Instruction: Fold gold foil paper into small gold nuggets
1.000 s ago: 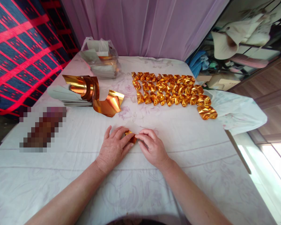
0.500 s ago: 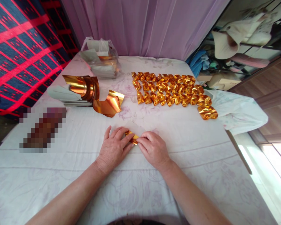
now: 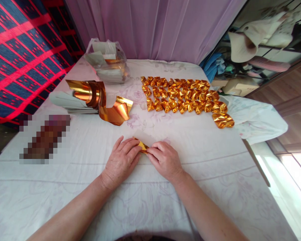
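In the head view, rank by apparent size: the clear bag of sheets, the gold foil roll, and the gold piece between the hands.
1. gold foil roll with its loose curl
2. clear bag of sheets, close behind; it sits farther away, so the order is unsure
3. gold piece, smallest, partly hidden by fingers

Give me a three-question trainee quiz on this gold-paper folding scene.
1. True or false: both hands touch the small gold foil piece.
2. Which lies nearer the curtain: A, the clear plastic bag of sheets; B, the curled gold foil sheets?
3. Fill in: the folded gold pieces lie in rows on the ____ side of the white cloth.

Key:
1. True: the left hand and right hand pinch it between their fingers.
2. A.
3. Right.
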{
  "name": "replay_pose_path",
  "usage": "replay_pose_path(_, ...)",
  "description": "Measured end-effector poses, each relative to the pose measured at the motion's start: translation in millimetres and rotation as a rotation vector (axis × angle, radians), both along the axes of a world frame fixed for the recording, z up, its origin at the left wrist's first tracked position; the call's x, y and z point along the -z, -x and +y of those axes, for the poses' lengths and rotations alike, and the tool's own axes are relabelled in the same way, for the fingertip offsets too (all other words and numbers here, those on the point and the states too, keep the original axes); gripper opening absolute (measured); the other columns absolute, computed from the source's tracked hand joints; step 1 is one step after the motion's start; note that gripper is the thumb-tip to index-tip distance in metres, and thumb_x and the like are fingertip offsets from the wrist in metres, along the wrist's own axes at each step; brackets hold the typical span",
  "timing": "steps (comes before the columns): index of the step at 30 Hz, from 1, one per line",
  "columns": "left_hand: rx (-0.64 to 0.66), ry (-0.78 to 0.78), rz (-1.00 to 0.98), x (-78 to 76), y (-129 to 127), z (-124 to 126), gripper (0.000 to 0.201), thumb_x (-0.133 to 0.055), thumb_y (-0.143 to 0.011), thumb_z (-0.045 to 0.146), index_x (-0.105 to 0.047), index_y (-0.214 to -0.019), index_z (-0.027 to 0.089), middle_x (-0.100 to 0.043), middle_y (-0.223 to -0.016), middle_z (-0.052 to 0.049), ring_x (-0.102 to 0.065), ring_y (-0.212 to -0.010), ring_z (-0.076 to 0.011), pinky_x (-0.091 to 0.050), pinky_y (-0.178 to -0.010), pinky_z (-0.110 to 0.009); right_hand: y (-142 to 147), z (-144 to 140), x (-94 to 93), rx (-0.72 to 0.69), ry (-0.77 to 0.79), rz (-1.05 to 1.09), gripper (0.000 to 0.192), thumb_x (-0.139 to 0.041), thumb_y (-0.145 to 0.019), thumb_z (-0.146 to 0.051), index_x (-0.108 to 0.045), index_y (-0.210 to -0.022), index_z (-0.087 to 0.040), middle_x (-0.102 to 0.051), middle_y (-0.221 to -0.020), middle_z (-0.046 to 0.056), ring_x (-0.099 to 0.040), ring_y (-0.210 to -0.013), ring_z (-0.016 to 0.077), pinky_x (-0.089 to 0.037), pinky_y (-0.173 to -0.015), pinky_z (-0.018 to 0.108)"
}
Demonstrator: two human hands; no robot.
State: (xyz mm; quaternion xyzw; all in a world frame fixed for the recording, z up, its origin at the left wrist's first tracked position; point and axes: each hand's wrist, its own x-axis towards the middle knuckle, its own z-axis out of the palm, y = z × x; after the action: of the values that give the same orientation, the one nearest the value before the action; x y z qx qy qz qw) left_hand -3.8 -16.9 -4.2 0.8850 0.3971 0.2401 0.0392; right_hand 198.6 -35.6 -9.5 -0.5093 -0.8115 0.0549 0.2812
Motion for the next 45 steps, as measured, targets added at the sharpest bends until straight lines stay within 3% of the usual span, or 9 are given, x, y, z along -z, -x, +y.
replay_pose_path(4, 0.102, -0.015, -0.029, 2.0, 1.2, -0.8, 0.022, -0.050, -0.098, 0.020, -0.068, -0.111, 0.019, -0.071, -0.113, -0.008, -0.065, -0.106, -0.0222, -0.049, -0.103, -0.047, -1.6, 0.4, 1.1, -0.012, 0.013, 0.025, 0.011, -0.062, -0.091, -0.020, -0.073, -0.090, -0.021, -0.065, -0.085, 0.004, -0.060, -0.080, 0.0185, -0.050, -0.075, 0.032)
replay_pose_path(10, 0.116, 0.025, -0.073, 3.9, 0.7, 0.1, 0.020, -0.052, -0.097, 0.021, -0.069, -0.106, 0.018, -0.072, -0.109, -0.008, -0.066, -0.105, -0.0234, -0.050, -0.101, -0.048, -4.2, 1.4, 1.1, -0.014, 0.019, 0.053, 0.009, -0.063, -0.091, -0.021, -0.073, -0.091, -0.021, -0.067, -0.086, 0.004, -0.061, -0.081, 0.0183, -0.050, -0.076, 0.032)
replay_pose_path(14, 0.071, 0.091, -0.091, 3.6, -2.7, 2.9, 0.015, -0.058, -0.095, 0.025, -0.070, -0.102, 0.020, -0.072, -0.105, -0.007, -0.065, -0.099, -0.0232, -0.049, -0.100, -0.049, -2.6, 2.6, 1.0, 0.013, -0.002, 0.048, 0.010, -0.063, -0.091, -0.019, -0.072, -0.088, -0.021, -0.067, -0.085, 0.003, -0.061, -0.079, 0.0178, -0.049, -0.074, 0.031)
replay_pose_path(20, -0.008, 0.195, -0.093, 2.4, -8.8, 7.6, 0.013, -0.058, -0.095, 0.027, -0.070, -0.093, 0.020, -0.071, -0.096, -0.005, -0.062, -0.090, -0.0226, -0.051, -0.086, -0.043, -0.4, 3.5, 1.7, 0.071, 0.042, 0.052, 0.009, -0.065, -0.090, -0.019, -0.071, -0.085, -0.022, -0.068, -0.085, 0.003, -0.063, -0.080, 0.0173, -0.048, -0.077, 0.031)
replay_pose_path(45, -0.108, 0.218, -0.060, -1.5, -17.8, 11.7, 0.017, -0.055, -0.091, 0.022, -0.060, -0.075, 0.019, -0.066, -0.080, -0.006, -0.060, -0.081, -0.0231, -0.049, -0.076, -0.039, 2.3, 5.9, -1.0, 0.150, 0.115, -0.024, 0.009, -0.062, -0.089, -0.020, -0.064, -0.081, -0.021, -0.063, -0.080, 0.003, -0.060, -0.079, 0.0186, -0.044, -0.072, 0.030)
